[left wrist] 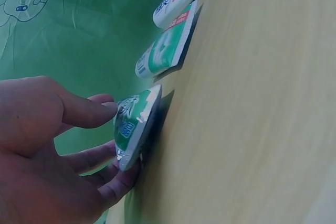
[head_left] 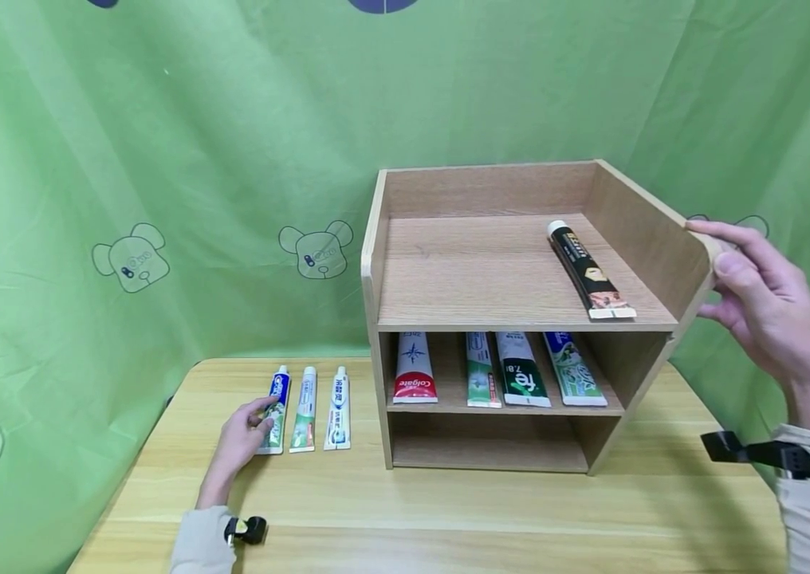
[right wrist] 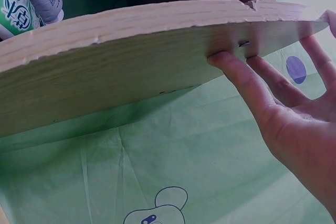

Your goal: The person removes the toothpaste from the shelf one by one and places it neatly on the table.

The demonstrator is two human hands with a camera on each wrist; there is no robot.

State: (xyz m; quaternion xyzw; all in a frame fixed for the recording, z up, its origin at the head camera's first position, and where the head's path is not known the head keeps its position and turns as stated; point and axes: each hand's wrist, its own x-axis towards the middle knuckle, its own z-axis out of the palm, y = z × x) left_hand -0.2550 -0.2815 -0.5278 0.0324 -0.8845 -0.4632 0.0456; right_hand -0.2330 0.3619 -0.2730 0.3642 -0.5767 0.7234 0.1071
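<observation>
My left hand [head_left: 238, 437] pinches a blue-and-green toothpaste tube [head_left: 277, 414] at the left of the table, thumb on one side and fingers on the other. In the left wrist view this tube [left wrist: 137, 121] has its flat end towards the camera, tilted, with a shadow beside it. Just right of it lie a white-and-green toothpaste tube [head_left: 304, 414] and a white-and-blue one [head_left: 338, 414]. My right hand [head_left: 771, 303] holds the right side panel of a wooden shelf [head_left: 477, 263] at its upper front corner. Several fingertips [right wrist: 220, 59] touch the panel's outer face.
A black toothpaste tube [head_left: 587, 271] lies on the shelf's top, towards the right. On the middle level are a red-and-white Colgate tube [head_left: 414, 371] and several green, white and blue tubes. Behind the wooden table [head_left: 448, 510] hangs a green curtain [head_left: 233, 159].
</observation>
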